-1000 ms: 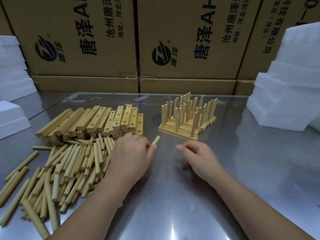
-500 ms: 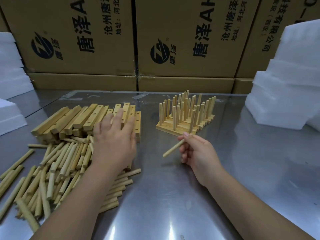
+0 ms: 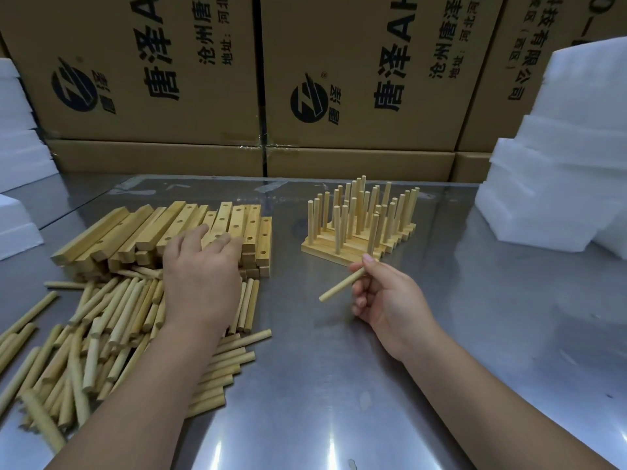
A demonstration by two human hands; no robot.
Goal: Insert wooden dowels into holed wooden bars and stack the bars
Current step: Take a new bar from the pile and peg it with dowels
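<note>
Centrally, one grey steel bench (image 3: 339, 395), reflective, filled the lower two thirds of the frame.

Left of centre: a pile of pale rectangular wooden bars with drilled holes (image 3: 135, 232), lying flat, side by side and in layers. Below it, at lower left: a heap of loose round wooden dowels (image 3: 101, 327), lying flat and touching the pile's near edge.

Right of centre: a stack of holed bars bristling with upright dowels (image 3: 359, 225), standing on the bench, well apart from the pile.

Left hand (image 3: 200, 276): palm down, fingers loosely spread and resting on the near ends of the piled bars.

Right hand (image 3: 390, 300): just below the stack, thumb and fingertips pinching a single light wooden dowel (image 3: 342, 283), which was held clear of the bench and slanted, its free end pointing to the lower left.

Across the top: brown cardboard cartons printed in black (image 3: 356, 79). At the right edge: stacked white foam slabs (image 3: 559, 164); more foam at the left edge (image 3: 17, 130).
</note>
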